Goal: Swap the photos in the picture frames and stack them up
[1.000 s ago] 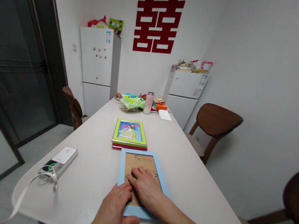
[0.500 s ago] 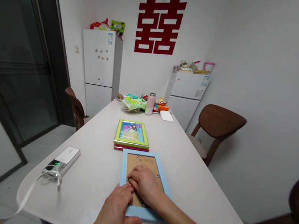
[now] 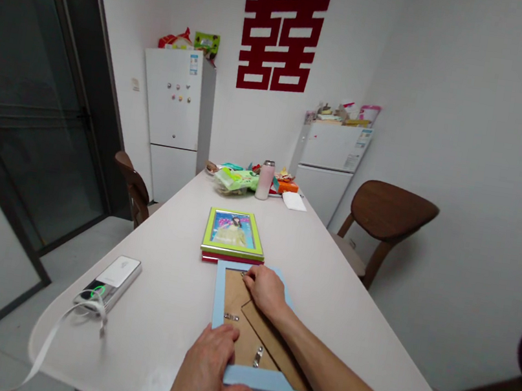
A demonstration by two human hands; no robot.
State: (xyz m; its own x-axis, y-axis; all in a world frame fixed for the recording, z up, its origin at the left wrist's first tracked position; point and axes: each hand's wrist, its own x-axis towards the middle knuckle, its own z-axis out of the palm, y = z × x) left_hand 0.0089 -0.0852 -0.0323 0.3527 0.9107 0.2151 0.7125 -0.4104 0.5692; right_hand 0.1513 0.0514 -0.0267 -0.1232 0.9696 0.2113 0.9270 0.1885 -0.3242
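A light blue picture frame (image 3: 218, 294) lies face down on the white table (image 3: 164, 285), its brown backing board (image 3: 244, 337) showing with small metal clips. My left hand (image 3: 207, 374) rests on the frame's near left corner, fingers flat and thumb along the near edge. My right hand (image 3: 267, 288) reaches to the frame's far edge, its fingertips curled at a metal clip there. Just beyond lies a green picture frame (image 3: 234, 234) with a photo, stacked on a red one.
A power bank (image 3: 111, 278) with a white cable lies at the left of the table. Snack bags and a pink bottle (image 3: 266, 180) stand at the far end. Brown chairs (image 3: 385, 220) flank the table. Two white fridges (image 3: 177, 114) stand against the wall.
My right hand has moved from the middle of the backing board to the frame's far edge, uncovering the board. My left hand has stayed at the near left corner.
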